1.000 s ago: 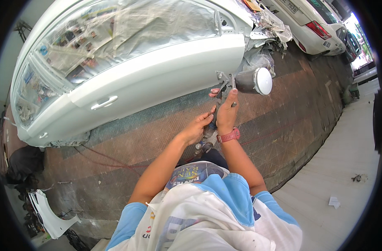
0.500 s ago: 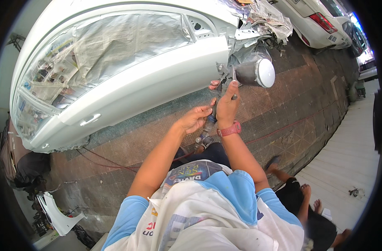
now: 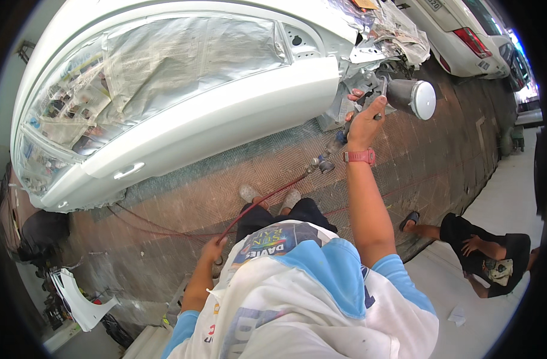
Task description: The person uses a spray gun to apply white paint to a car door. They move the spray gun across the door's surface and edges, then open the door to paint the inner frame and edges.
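A paint spray gun (image 3: 378, 91) with a dark cup (image 3: 402, 96) and a white lid is gripped in my right hand (image 3: 363, 124), held out near the front end of a white car door (image 3: 237, 122). Metal and blue fittings (image 3: 325, 160) hang under the gun's handle. From them a red air hose (image 3: 267, 194) runs down to the left. My left hand (image 3: 212, 248) is closed round this hose beside my waist. Masking sheet and newspaper (image 3: 184, 63) cover the car's window.
Paper covering (image 3: 399, 30) wraps the car's front end. A second white car (image 3: 459, 36) stands at the far right. A person in black (image 3: 486, 251) sits low at the right. A loose white panel (image 3: 79, 302) stands at lower left. More hose (image 3: 148, 224) crosses the floor.
My right hand has carried the spray gun to the right. The left hand has left the gun's handle area and moved down and left, onto the hose. The person in black has shifted right.
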A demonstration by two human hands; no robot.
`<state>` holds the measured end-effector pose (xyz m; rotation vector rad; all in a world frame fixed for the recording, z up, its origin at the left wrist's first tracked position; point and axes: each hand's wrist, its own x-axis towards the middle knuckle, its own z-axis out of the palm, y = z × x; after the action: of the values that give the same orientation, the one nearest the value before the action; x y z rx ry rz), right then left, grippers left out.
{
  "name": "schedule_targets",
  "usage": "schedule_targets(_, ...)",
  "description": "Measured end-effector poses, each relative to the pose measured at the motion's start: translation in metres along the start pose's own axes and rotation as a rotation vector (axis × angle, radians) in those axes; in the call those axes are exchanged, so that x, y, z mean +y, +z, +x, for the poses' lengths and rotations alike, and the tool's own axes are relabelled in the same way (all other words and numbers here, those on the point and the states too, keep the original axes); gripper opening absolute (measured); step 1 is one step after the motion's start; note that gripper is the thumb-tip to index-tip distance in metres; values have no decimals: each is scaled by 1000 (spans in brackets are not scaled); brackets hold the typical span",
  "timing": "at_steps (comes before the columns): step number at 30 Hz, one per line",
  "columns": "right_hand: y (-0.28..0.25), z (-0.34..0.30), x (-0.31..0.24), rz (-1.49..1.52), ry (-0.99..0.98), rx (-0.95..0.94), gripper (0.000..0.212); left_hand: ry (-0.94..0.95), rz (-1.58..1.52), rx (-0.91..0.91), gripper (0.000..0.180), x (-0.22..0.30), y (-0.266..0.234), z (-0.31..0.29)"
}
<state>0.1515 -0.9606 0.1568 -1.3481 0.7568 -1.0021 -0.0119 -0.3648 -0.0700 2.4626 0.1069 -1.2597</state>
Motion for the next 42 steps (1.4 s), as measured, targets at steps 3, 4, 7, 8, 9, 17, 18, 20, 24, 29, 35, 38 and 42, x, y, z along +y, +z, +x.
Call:
schedule_targets(3, 11, 1, 18, -78, -7, -17, 62, -293, 3, -64, 63, -58, 8, -47)
schedule_targets(4, 17, -1, 23, -54, 24, -51, 62, -275, -3, -32, 62, -65, 14, -53)
schedule_targets(7, 33, -7, 31, -13, -9, -124, 69, -306, 14, 21, 59, -65, 27, -58)
schedule_targets(8, 39, -10, 31, 3, -35, -142, 69, -311, 4, 43, 58, -60, 32, -55)
schedule_targets(9, 44, -12, 31, 21, -48, -142, 60, -332, 6, 52, 58, -56, 34, -53)
schedule_targets(17, 44, 9, 14, 199, 19, -276, 73, -295, 10, -39, 60, -30, 30, -35)
schedule_targets(18, 41, 16, 14, 186, 50, -244, 69, -311, 17, -53, 60, -28, 28, -33)
schedule_targets(20, 34, 27, 16, 166, 112, -191, 61, -266, 2, 2, 60, -26, 23, -30)
schedule_targets(24, 20, 38, 17, 59, 58, 8, 70, -276, 2, -42, 59, -17, 15, -31)
schedule_targets(29, 13, 33, 8, 10, 25, -49, 60, -269, -12, 11, 57, -7, 12, -31)
schedule_targets(35, 9, 27, -10, 253, 44, -285, 57, -264, 39, -33, 56, -28, 18, -35)
schedule_targets(38, 5, 33, -17, 328, 131, -334, 58, -219, 96, -54, 56, -24, 16, -28)
schedule_targets(42, -14, 44, -31, 227, 197, -185, 55, -75, 221, -110, 55, 26, 4, 16)
